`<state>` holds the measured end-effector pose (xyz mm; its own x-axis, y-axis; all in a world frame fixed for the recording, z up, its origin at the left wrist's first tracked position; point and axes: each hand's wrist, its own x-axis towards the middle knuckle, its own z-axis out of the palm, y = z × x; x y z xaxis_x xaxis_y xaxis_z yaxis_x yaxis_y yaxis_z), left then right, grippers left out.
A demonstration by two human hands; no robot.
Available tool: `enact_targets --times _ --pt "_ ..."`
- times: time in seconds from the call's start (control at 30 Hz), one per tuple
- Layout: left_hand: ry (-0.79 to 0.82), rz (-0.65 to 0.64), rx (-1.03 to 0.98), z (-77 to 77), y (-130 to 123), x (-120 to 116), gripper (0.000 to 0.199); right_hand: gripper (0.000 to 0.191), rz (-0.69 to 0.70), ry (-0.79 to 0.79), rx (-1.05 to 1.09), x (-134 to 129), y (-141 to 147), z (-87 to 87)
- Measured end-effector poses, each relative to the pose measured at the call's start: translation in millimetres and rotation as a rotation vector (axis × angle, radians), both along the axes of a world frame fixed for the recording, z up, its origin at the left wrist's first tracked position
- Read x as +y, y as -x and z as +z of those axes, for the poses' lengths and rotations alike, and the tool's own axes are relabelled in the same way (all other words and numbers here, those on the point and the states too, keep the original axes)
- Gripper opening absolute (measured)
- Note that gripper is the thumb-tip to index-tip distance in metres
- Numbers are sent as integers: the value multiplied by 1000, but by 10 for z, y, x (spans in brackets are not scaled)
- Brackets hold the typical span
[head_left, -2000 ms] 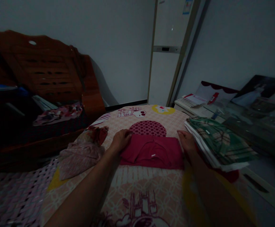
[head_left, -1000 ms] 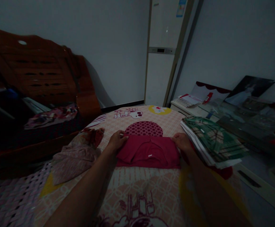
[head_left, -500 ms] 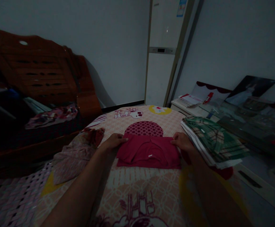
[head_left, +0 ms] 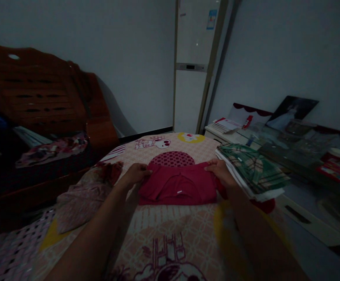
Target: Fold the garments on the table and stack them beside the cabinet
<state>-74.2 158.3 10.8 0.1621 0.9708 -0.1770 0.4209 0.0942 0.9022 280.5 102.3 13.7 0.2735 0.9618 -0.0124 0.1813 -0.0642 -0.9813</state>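
A dark pink shirt (head_left: pixel 164 191), folded into a wide rectangle, lies in front of me with its neckline and a small white label facing up. My left hand (head_left: pixel 136 173) pinches its far left corner between thumb and fingers. At the far right corner, my right hand (head_left: pixel 219 171) grips the same shirt, thumb and fingers closed on the fabric. The far edge looks slightly raised between the hands. Beneath it spreads a patterned pink tablecloth (head_left: pixel 158 222). A rumpled greyish-pink garment (head_left: pixel 79 201) lies left of my left forearm.
Right of my right hand is a stack of folded clothes with a green plaid piece (head_left: pixel 253 166) on top. Beyond it stand a white cabinet (head_left: pixel 210 130) with papers and a glass-topped surface. A wooden bench (head_left: pixel 41 97) is at the left, a tall white air conditioner (head_left: pixel 189 97) behind.
The view has shifted a little, so most things appear further left. Both hands keep hold of the shirt's far corners, and its far edge seems slightly lifted at the right.
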Motion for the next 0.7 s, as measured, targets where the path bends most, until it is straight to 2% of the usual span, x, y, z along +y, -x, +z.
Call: enact_targets --times 0.1,0.2,0.33,0.4,0.5,0.6,0.7 --pt "-70 40 12 166 -137 28 23 25 -59 -77 34 -57 -35 141" --pt "-119 46 -45 374 -430 116 16 29 -180 -191 105 -125 -158 232" --pt "-262 24 -155 678 -1061 364 13 34 -493 -405 153 -218 -405 319" --pt "-391 4 -96 845 -1424 502 8 35 -678 -513 122 -284 -538 385" --pt "-594 -44 1 1117 -1949 628 6 34 -875 -606 44 -417 -735 525" --pt "-762 -78 57 1358 -2414 637 18 34 -1023 -671 -27 -554 -901 669" --pt "-820 -183 72 1474 -2848 606 41 39 -1114 -709 -81 -646 -1024 742"
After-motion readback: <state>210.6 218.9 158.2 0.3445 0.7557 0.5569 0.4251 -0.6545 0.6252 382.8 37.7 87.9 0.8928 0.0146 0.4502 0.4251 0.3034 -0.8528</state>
